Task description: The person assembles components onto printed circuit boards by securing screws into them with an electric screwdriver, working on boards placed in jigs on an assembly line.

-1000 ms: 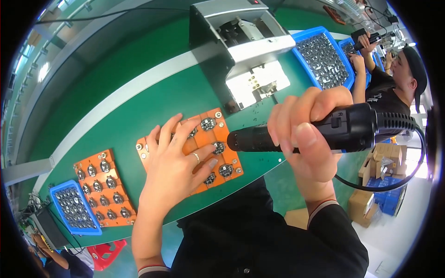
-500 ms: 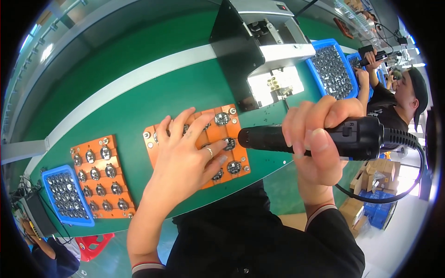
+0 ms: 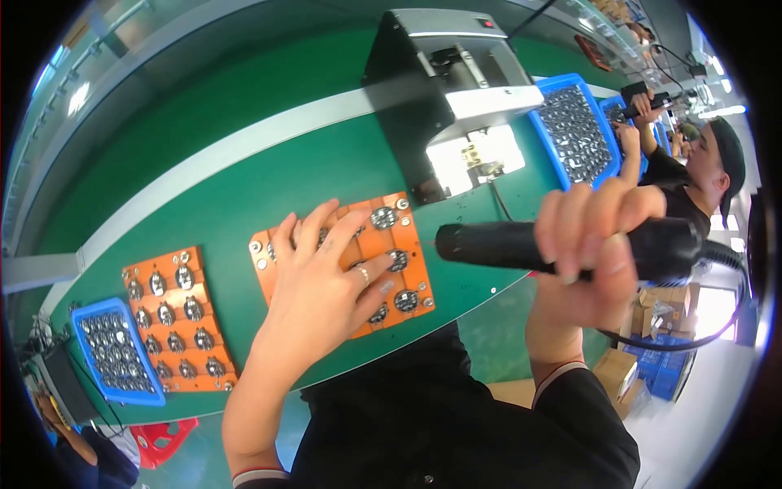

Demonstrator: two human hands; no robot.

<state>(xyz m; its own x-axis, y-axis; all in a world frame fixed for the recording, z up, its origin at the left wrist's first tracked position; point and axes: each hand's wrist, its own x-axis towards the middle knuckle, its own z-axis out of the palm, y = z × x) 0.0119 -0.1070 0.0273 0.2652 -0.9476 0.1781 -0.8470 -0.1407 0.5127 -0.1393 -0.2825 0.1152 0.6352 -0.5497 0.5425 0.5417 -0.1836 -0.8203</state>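
The left hand (image 3: 322, 285) is lying flat, fingers spread wide, pressing down on an orange tray (image 3: 346, 265) that is sitting on the smooth green table (image 3: 244, 187) right in front of the person; a ring is showing on one finger. The tray is a flat rectangular plate, matte orange, carrying rows of small round metal parts (image 3: 406, 300) with dark centres and shiny rims, and silver screws are glinting at its corners. The right hand (image 3: 590, 236) is wrapping tightly around a black electric screwdriver (image 3: 521, 243), a thick matte cylinder held almost level, its tip hanging just above the right edge of the tray, with a black cable (image 3: 692, 338) looping from its rear. Farther left a second orange tray (image 3: 175, 318) of the same kind is resting on the table, well apart from the first, and touching its left edge a blue plastic bin (image 3: 114, 350) is holding many small grey parts. Behind the first tray a boxy grey metal machine (image 3: 444, 90) with a dark side panel is standing, with a bright white lit area beneath its head. To its right another blue bin (image 3: 574, 130) is brimming with the same grey parts. At the far right another person in a black shirt (image 3: 692, 175) is working at the same table.
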